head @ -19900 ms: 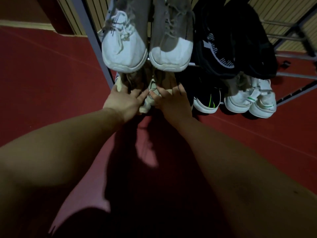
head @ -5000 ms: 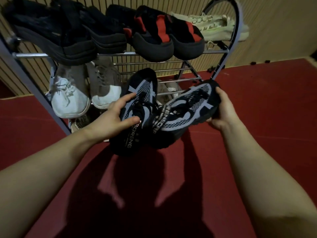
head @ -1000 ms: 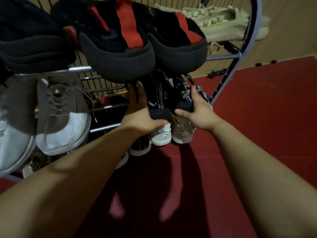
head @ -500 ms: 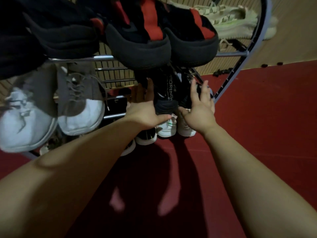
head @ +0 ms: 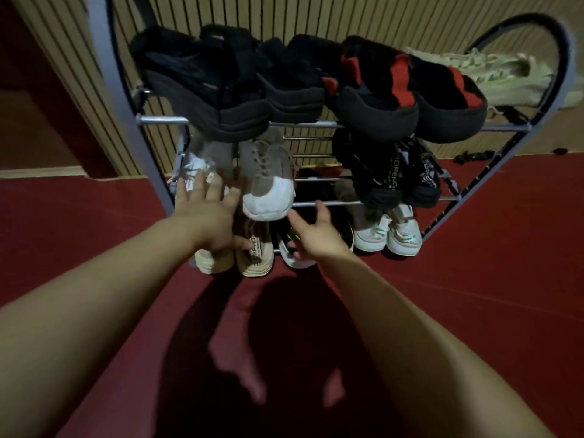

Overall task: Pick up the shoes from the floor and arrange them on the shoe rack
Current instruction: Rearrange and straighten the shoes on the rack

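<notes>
**Shoe rack** (head: 126,121): metal frame with three tiers. It stands on the red floor (head: 474,311) against a slatted wall (head: 252,14). The top of its left post is cut off by the picture's edge. Every shoe in view sits on it.

**Top tier:**
- Black shoes (head: 205,90) at left, dark on dark, so the count is hard to make out.
- Black-and-red pair (head: 395,90), toes overhanging the front rail.
- Pale sneaker (head: 493,71) at far right, partly hidden behind the arched end.

**Middle tier:**
- Grey sneakers (head: 268,184) with white toe caps. The right one is plain to see. The left one is blurred and largely covered by the left hand.
- Lettered black pair (head: 395,175) at right, upper parts hidden beneath the black-and-red pair.

**Bottom tier:**
- Beige pair (head: 252,257), partly behind the left wrist.
- Black shoe with green marks (head: 295,248), mostly behind the right hand. Anything beside it is lost in shadow.
- White pair with green stripes (head: 388,235), backs hidden beneath the lettered black pair.

**Left hand** (head: 208,213): grip apart, fingers spread, over the toe of the left grey sneaker. Whether it touches cannot be told.

**Right hand** (head: 316,232): grip apart, fingers relaxed, holding nothing. It sits just below the middle tier's front rail.
</notes>
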Tool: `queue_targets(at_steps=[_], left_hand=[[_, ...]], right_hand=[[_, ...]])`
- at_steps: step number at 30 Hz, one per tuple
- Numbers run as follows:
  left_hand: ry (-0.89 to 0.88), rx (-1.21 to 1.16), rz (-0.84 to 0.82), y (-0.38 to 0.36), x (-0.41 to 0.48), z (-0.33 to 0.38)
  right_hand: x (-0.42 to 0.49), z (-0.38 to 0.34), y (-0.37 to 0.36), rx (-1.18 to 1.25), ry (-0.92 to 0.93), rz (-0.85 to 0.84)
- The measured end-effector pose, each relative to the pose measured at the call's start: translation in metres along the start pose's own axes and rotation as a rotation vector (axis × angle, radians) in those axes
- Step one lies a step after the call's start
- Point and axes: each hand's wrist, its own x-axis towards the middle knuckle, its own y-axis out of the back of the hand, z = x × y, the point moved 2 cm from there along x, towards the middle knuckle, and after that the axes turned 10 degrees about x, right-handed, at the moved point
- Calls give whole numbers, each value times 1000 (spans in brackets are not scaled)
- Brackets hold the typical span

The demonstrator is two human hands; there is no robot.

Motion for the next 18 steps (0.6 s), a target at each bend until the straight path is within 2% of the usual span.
queue_targets(at_steps=[1,3,6,8,13,18], left_hand=[[-21,-40,0,-6,-1,-3],[-52,-126,17,-10,-2,-4],[-63,-217,58,-10,-3,-6],[-73,-273,72,-10,-3,-9],[-116,-392,56,-8,-8,-15],[-142,-509,76,-5,-12,-16]], right_hand=[[2,4,-17,121,-95,-57],[5,5,-40,273,-137,-96],[10,-5,-59,519,-96,-24],[12,-10,-65,599,-94,24],[15,-9,-50,486,-7,120],[0,-7,29,328,177,92]])
